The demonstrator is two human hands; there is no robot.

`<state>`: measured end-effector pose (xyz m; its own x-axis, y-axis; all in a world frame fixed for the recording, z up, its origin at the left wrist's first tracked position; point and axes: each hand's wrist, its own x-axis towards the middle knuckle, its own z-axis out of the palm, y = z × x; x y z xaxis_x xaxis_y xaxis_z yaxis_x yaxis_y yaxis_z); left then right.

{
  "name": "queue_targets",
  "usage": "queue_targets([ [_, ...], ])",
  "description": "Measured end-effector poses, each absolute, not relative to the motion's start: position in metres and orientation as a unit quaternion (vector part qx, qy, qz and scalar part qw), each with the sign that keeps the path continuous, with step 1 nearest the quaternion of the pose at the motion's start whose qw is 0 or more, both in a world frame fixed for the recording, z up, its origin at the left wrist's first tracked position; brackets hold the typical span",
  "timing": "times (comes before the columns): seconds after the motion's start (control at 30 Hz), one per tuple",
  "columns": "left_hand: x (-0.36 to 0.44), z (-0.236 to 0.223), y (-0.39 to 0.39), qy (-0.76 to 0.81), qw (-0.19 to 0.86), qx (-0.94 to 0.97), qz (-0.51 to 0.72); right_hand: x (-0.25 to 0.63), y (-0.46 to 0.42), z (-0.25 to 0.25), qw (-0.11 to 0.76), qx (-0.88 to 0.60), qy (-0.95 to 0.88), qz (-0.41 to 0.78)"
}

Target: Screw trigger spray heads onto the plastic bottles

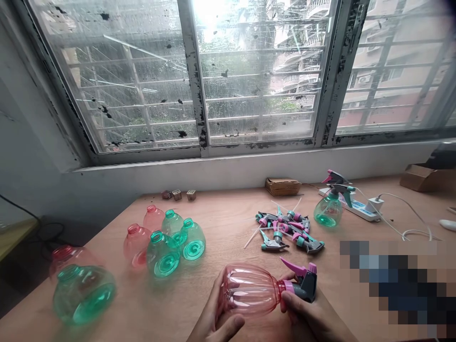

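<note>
A pink ribbed spray bottle [251,289] lies on its side near the table's front edge, held between both hands. My left hand [213,316] cups its round base, fingers wrapped round it. My right hand [308,313] grips the neck where the grey and pink trigger head [302,280] sits. A heap of loose trigger heads [288,230] with white dip tubes lies behind. An assembled green spray bottle [329,209] stands upright further back on the right.
Several empty pink and green bottles [167,237] stand at the left, with a bigger green one [83,294] and a pink one at the table's left edge. A white power strip [359,209] with cable, a brown pad [283,186] and a cardboard box [423,178] lie by the window wall.
</note>
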<state>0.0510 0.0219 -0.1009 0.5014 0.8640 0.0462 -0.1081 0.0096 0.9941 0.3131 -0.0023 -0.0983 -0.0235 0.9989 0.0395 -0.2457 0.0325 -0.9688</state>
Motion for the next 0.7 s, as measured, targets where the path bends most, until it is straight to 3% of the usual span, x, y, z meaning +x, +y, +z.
queue_targets([
  [0.7,0.051,-0.108,0.027,0.287,0.631,0.610,0.385,0.312,-0.002,-0.098,0.570,-0.412,-0.443,0.557],
])
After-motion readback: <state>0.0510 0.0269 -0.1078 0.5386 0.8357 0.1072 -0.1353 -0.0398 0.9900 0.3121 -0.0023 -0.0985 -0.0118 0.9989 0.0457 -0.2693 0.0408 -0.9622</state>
